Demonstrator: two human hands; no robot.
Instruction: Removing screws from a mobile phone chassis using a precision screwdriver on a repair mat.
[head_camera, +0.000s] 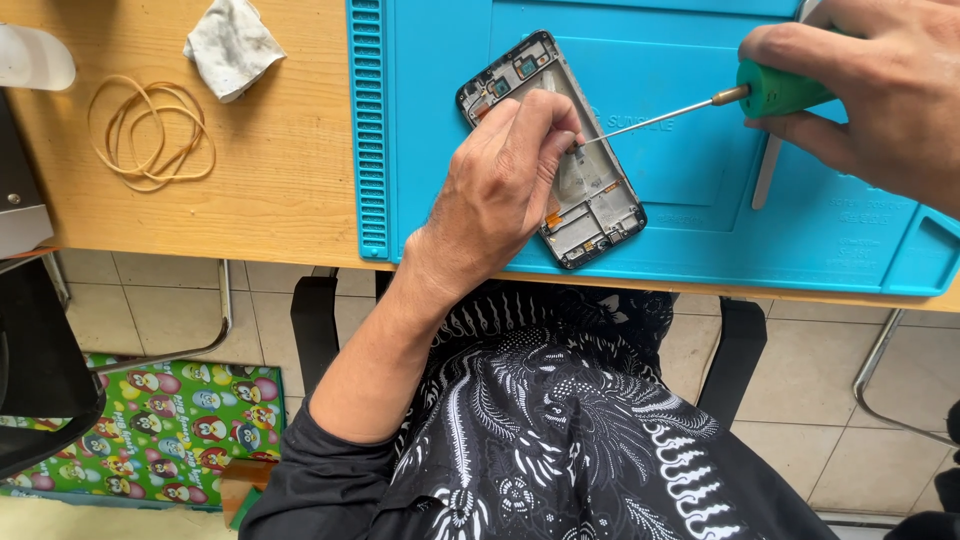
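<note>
**Opened phone frame pinned flat while a fine screwdriver works inside it**

The opened black smartphone frame with its back cover off (555, 150) lies diagonally on the bright blue silicone repair mat (680, 230), running from about 11 o'clock to 5 o'clock, with the mat itself on the pale wooden desk (280, 170). The left hand (500, 190) rests on top of the frame's middle, fingertips pressed down to steady it; this grip is a pinning press, not a clench around anything. The right hand (880, 90), at about 2 o'clock from the phone, is clenched round the green plastic handle of a slim metal-shafted screwdriver (700, 105), whose tip reaches into the frame just beside the left fingertips.

The frame looks light, thin and stiff, but probably fragile: bare circuit parts, a small orange flex piece and the camera openings are exposed. It is likely best held by its outer rim or pressed on plain metal areas, away from the small connectors. The mat should keep it from sliding.

At 9 o'clock from the mat, well apart, lie a loose heap of tan rubber bands (150, 130) and, above them, a crumpled grey-white cloth (232, 45). A flat white plastic tool (768, 170) lies on the mat beneath the right hand.
</note>
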